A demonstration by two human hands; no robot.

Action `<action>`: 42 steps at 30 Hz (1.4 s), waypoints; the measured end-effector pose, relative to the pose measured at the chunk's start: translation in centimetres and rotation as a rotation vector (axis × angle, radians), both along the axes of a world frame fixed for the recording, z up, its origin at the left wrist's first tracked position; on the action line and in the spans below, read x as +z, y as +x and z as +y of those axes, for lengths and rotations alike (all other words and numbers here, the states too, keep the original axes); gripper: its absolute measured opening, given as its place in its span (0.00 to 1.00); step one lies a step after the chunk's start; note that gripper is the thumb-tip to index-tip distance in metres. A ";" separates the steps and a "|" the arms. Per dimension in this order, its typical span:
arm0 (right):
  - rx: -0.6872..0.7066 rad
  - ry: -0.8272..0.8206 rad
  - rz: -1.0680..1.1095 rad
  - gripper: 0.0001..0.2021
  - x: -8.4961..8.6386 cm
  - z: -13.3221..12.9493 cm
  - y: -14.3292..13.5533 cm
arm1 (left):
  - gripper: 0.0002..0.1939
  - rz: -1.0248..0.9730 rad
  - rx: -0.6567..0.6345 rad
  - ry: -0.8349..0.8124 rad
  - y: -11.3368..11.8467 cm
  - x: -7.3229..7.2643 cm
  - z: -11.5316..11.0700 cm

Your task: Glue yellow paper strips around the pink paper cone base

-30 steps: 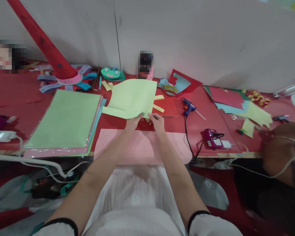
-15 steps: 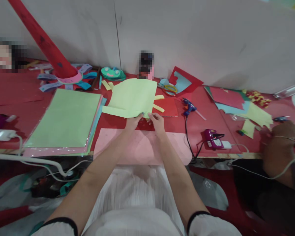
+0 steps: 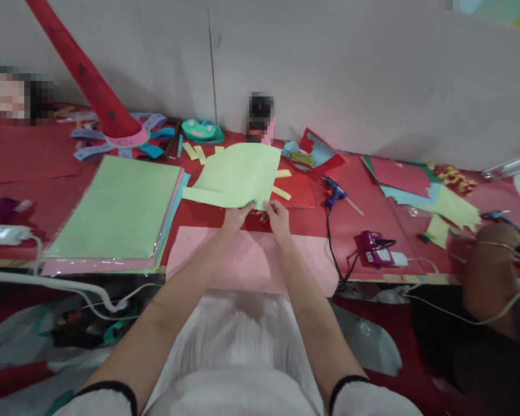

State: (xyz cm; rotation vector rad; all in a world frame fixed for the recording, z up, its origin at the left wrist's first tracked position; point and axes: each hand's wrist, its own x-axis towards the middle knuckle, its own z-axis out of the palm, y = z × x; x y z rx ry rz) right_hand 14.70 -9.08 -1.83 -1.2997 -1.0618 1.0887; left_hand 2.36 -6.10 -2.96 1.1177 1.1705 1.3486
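Observation:
A pale green sheet of paper (image 3: 238, 170), with a narrow strip sticking out at its lower left, is held up over the table. Its lower edge is pinched by my left hand (image 3: 237, 216) and, just beside it, by my right hand (image 3: 278, 216). Both thumbs lie on the near side of the paper; the other fingers are partly hidden behind it. Below my hands a pink sheet (image 3: 251, 260) lies along the table's front edge. Short yellow strips (image 3: 281, 193) and a red sheet (image 3: 301, 190) show around and behind the green paper.
A blue glue gun (image 3: 335, 190) and a purple power adapter (image 3: 376, 248) lie to the right, scissors (image 3: 301, 160) behind. Stacked green sheets (image 3: 121, 208) lie left, near a red paper cone (image 3: 112, 115). Another person's hand (image 3: 500, 242) is at far right, by coloured scraps (image 3: 416, 179).
The view has shifted slightly, so the table things appear a little further right. My hands keep their pinch on the green paper, which is nearly unmoved.

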 end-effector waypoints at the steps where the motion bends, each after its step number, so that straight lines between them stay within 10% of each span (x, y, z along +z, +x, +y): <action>1: 0.002 0.001 -0.001 0.19 -0.1 0.0 0.0 | 0.19 0.002 0.006 0.004 0.0 0.0 0.0; 42: -0.113 0.105 -0.254 0.13 -0.7 -0.4 -0.9 | 0.17 -0.012 0.014 -0.069 0.1 -0.4 0.2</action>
